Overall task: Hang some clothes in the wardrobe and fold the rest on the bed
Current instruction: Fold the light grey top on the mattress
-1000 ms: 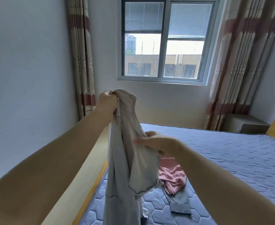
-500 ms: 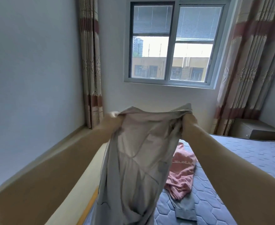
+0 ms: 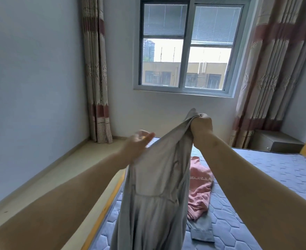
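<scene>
Hanging from the right hand, whose curled fingers clench its top edge, the grey garment drapes above the bed's left side. The left hand, blurred, shows fingers stretched loosely, gripping nothing; whether it touches the cloth is unclear. 1 pink shirt lies crumpled on the bed.
</scene>
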`<state>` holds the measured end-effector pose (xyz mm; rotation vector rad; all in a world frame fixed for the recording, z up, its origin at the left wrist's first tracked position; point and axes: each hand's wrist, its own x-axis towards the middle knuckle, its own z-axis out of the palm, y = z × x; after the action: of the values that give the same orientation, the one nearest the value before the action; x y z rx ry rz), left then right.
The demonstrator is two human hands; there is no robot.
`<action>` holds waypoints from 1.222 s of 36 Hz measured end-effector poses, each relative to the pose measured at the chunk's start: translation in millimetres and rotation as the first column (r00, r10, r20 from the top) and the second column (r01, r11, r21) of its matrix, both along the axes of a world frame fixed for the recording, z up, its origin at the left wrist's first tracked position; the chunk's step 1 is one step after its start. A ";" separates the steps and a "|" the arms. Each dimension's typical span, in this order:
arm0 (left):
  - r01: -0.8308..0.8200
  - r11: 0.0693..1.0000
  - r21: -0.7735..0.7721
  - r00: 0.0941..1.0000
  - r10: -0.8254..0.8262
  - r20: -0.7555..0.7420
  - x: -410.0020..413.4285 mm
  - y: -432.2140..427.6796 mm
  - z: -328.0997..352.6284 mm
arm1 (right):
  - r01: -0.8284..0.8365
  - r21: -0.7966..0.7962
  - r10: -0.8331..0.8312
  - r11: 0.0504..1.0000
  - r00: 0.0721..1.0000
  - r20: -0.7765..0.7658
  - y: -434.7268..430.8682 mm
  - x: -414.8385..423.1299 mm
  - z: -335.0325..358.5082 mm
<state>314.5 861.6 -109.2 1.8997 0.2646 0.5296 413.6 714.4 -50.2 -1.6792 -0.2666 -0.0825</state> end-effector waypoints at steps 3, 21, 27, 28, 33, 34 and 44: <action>0.220 0.966 0.136 0.965 -0.194 -0.179 4.2 -18.2 -16.1 | -0.101 0.187 0.118 0.977 0.990 -0.080 10.8 -7.9 7.7; 0.306 0.663 -0.684 0.949 -0.151 0.279 0.6 -32.5 72.9 | -0.751 -0.216 0.705 0.624 0.660 -0.258 2.4 -23.3 -56.0; 0.309 0.801 -0.513 0.925 -0.128 0.357 4.5 -22.8 95.8 | -0.636 -0.271 0.611 0.723 0.771 -0.179 27.9 -22.9 -68.8; 0.281 0.822 -0.495 0.928 -0.101 0.358 4.5 -19.7 92.3 | -0.609 -0.170 0.589 0.775 0.793 -0.156 28.9 -21.5 -66.3; 0.215 0.870 -0.443 0.974 -0.222 0.037 -11.2 -25.1 48.4 | -0.526 0.352 0.580 0.774 0.812 -0.061 29.3 -20.5 -47.6; 0.218 0.881 -0.420 0.959 -0.273 -0.074 -11.9 -23.3 34.1 | -0.498 0.399 0.563 0.770 0.824 -0.057 29.9 -21.1 -44.3; -0.002 0.944 -0.331 0.943 -0.108 -0.316 -11.4 3.6 -11.1 | -0.391 0.326 0.445 0.861 0.889 -0.108 10.5 -7.7 -48.6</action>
<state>303.1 865.2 -120.3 1.6552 0.4876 0.1128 405.9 725.0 -98.8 -1.2874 -0.4566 0.3429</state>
